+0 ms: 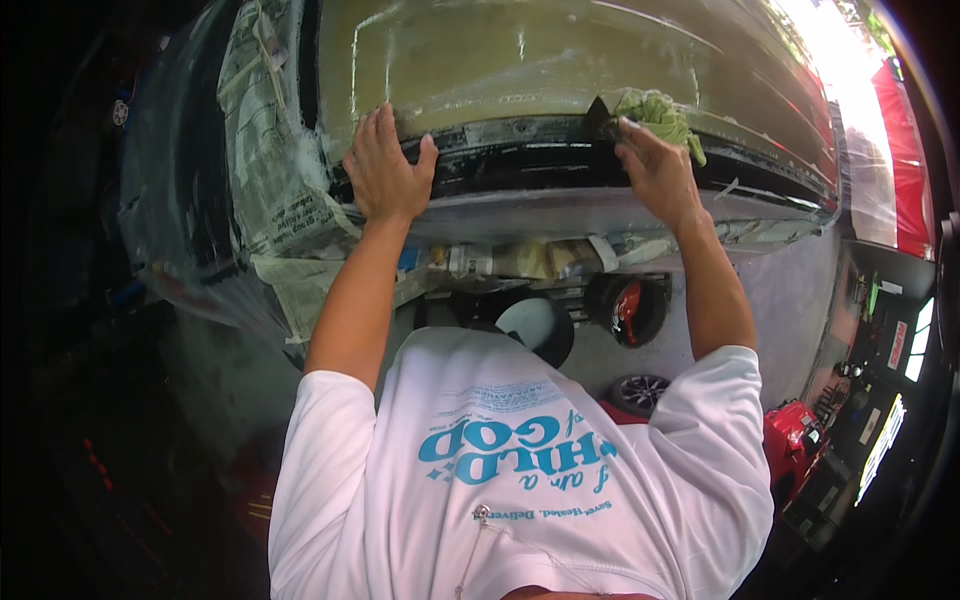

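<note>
A car body panel (560, 60), olive-tan and wet-looking with whitish streaks, spreads before me, with a black trim strip (500, 160) along its near edge. My left hand (385, 170) lies on the panel's left part with fingers spread, holding nothing. Farther right, my right hand (660, 170) is closed around a crumpled light-green cloth (660, 115), which bulges out beyond the fingers. A dark, flat, pointed piece (598, 118) sticks out to the left of these fingers. Whether it is a scraper or folded sandpaper, I cannot tell. Both rest at the panel's near edge.
Newspaper masking (285, 215) and clear plastic sheeting (165, 200) cover the car's left side. More paper (520, 260) hangs below the near edge. On the floor stand a dark round tub (625, 308) and a wheel (640, 393). A red car part (790, 445) is at right.
</note>
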Demonstrator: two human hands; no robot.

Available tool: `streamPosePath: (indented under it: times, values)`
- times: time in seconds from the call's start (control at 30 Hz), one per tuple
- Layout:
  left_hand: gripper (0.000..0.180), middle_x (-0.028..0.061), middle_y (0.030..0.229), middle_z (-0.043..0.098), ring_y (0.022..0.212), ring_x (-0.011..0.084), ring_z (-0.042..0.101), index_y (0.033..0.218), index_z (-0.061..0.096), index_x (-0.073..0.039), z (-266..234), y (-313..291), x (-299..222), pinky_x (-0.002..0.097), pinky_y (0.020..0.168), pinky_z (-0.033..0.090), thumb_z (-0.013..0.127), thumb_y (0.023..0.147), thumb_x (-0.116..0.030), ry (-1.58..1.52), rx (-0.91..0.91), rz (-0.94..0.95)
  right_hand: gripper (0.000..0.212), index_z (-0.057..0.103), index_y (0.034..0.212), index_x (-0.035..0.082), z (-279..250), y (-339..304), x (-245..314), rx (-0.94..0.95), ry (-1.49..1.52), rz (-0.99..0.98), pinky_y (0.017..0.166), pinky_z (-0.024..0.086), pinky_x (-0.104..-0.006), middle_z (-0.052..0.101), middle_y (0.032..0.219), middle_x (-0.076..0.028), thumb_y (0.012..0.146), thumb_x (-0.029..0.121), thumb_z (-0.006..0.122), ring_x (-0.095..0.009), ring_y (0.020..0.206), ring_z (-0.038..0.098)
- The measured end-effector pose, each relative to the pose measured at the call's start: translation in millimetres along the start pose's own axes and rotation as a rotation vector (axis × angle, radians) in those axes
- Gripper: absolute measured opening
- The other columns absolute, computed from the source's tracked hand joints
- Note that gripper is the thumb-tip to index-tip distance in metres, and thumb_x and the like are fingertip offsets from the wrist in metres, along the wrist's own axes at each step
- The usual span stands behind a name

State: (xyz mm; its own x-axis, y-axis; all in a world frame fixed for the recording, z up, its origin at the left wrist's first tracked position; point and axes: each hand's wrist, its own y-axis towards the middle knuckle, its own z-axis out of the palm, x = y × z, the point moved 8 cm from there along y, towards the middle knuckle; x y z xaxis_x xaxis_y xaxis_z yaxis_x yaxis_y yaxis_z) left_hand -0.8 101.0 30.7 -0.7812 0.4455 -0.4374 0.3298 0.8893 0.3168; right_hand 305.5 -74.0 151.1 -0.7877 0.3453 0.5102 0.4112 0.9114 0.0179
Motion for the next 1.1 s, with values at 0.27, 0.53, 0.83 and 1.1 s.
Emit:
streamPosePath:
  times: [0.27,0.53,0.83,1.1]
  values:
    - [0.079,0.0185,0.158,0.047,0.151,0.0356,0.039,0.161,0.038,-0.007,-3,-7,3,0.0550,0.122,0.027,0.064,0.097,-0.045,0.009,0.029,-0.014,0.039,0.072,0.135,0.003,7,-6,-16,0.063,-0.015,0.053,0.098,0.054,-0.0340,0.078,0.118,-0.017,0.099,0.018,0.075,-0.018,0.107,0.071]
    - [0.081,0.0206,0.157,0.048,0.151,0.0372,0.039,0.162,0.036,-0.007,-3,-10,1,0.0556,0.122,0.027,0.065,0.097,-0.045,0.007,0.046,-0.026,0.040,0.073,0.133,0.003,23,1,-39,0.052,0.105,0.101,0.084,0.056,-0.0318,0.080,0.106,-0.014,0.097,0.021,0.076,-0.015,0.086,0.071]
    - [0.080,0.0182,0.158,0.049,0.152,0.0346,0.039,0.163,0.036,-0.008,-2,-7,8,0.0544,0.123,0.027,0.065,0.097,-0.045,0.009,0.011,-0.032,0.039,0.070,0.133,-0.002,16,-4,-17,0.023,0.434,0.251,0.071,0.049,-0.0235,0.068,0.087,0.001,0.103,0.023,0.071,-0.006,0.077,0.060]
    - [0.080,0.0176,0.156,0.051,0.152,0.0335,0.040,0.162,0.038,-0.008,-4,-7,6,0.0546,0.121,0.029,0.064,0.096,-0.045,0.053,0.010,-0.024,0.031,0.078,0.121,0.009,-36,4,43,0.161,-0.279,-0.057,0.091,0.055,-0.0433,0.075,0.111,-0.014,0.092,0.016,0.073,-0.030,0.100,0.072]
